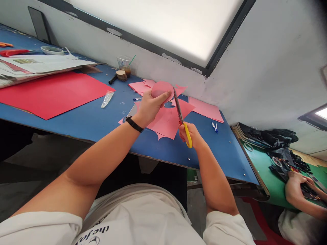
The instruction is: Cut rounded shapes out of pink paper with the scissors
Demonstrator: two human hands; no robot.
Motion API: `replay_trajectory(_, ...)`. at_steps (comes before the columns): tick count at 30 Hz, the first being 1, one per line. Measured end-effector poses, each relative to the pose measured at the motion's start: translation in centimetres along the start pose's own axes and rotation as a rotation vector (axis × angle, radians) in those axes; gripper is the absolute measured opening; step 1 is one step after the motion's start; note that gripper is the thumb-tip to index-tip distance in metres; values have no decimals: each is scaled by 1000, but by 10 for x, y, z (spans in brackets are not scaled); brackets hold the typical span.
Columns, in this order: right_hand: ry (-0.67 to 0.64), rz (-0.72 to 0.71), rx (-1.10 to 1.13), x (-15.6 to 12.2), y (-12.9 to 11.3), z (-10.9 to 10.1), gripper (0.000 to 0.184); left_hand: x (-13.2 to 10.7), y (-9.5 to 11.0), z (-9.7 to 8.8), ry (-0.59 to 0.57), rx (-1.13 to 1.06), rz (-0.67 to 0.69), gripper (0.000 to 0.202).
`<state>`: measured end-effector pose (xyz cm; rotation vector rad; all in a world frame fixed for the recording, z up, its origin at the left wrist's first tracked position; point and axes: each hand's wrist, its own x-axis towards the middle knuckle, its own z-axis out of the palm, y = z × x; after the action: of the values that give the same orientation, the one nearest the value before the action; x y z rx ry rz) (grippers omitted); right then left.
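Observation:
Above the blue table, my left hand (150, 105) pinches a round piece of pink paper (161, 89), thumb on its face. My right hand (190, 132) grips yellow-handled scissors (178, 107), blades pointing up and away. The blade tips meet the right edge of the paper circle; whether they are parted is hard to make out. Below both hands lie cut pink sheets (166, 122) with curved notches. More pink scraps (140, 86) lie behind my left hand, and a stack of pink paper (205, 109) rests near the wall on the right.
Red paper (58, 92) and newspapers (38, 64) cover the left side. A plastic cup (125, 64) with brown liquid stands by the wall. Blue pens (214, 127) lie at right. A co-worker's hands (296, 183) are over a green table (276, 194).

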<state>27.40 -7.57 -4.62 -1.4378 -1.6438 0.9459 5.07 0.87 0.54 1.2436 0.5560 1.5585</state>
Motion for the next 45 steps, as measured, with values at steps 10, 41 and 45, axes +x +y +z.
replay_trajectory(10, 12, -25, -81, 2, -6, -3, 88, 5, -7, -1, 42, -74, -47, 55)
replay_trajectory(41, -6, -5, -42, -3, -13, -6, 86, 4, 3, -5, -25, -71, -55, 53)
replay_trajectory(45, -22, -15, -34, -1, -13, -8, 89, 6, 3, -7, -43, -82, -60, 51)
